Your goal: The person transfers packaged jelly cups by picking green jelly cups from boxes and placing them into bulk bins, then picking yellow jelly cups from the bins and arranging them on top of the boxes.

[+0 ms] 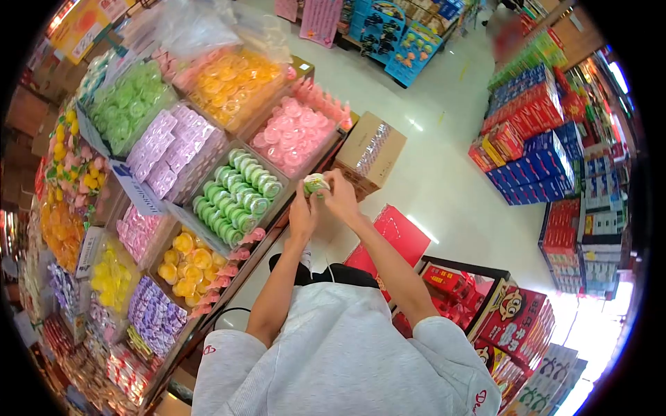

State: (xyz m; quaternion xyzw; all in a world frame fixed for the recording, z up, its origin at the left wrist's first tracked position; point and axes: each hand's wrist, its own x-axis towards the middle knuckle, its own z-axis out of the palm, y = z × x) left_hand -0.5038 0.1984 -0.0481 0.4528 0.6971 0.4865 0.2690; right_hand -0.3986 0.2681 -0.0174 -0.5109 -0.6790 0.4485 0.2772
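Note:
Both hands meet in front of my body, beside the edge of the sweets display. Between them is a small round green-and-white wrapped item (pixel 316 184). My left hand (pixel 302 211) grips it from the left, and my right hand (pixel 340 196) has its fingers closed on its right side. Just left of the hands, a clear bin (pixel 202 225) holds rows of similar green-and-white round packs (pixel 236 194). Behind it is a bin of pink round packs (pixel 293 135).
A cardboard box (pixel 374 149) stands on the floor just beyond my hands. More bins hold orange packs (pixel 232 83), green packs (pixel 130 100) and purple packs (pixel 170 145). A red box (pixel 395 239) lies to the right. Stacked cartons (pixel 534 166) stand farther right.

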